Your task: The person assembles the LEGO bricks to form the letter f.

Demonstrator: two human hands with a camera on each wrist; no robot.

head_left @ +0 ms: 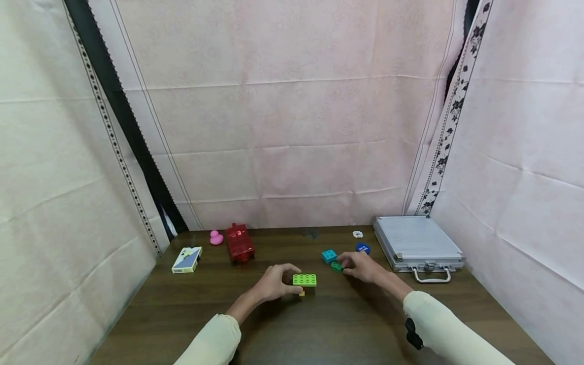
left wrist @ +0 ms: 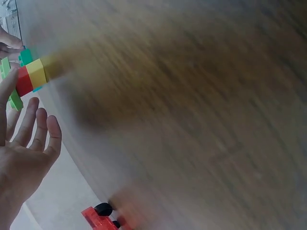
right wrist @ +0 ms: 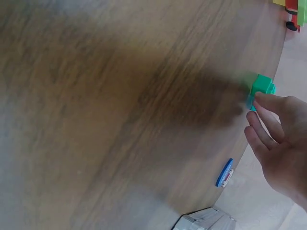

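Observation:
Left of centre in the head view, my left hand (head_left: pixel 276 282) has thumb and index finger around a small stack of toy building bricks. It has a lime green brick (head_left: pixel 304 280) on top, a red brick (left wrist: pixel 24 81) below and a yellow brick (left wrist: pixel 37 73) at the bottom. The other left fingers spread loosely. My right hand (head_left: pixel 359 265) pinches a small green brick (right wrist: pixel 261 85) at the tabletop, the thumb tip overlapping it in the right wrist view. A blue brick (head_left: pixel 329 256) lies just behind the green one.
A silver case (head_left: pixel 417 243) lies at the back right, near a blue disc (head_left: pixel 362 248) and a small white piece (head_left: pixel 358 234). At the back left are a red toy car (head_left: pixel 239 243), a pink duck (head_left: pixel 216 238) and a small box (head_left: pixel 187 259). White cloth (head_left: pixel 283 116) surrounds the table.

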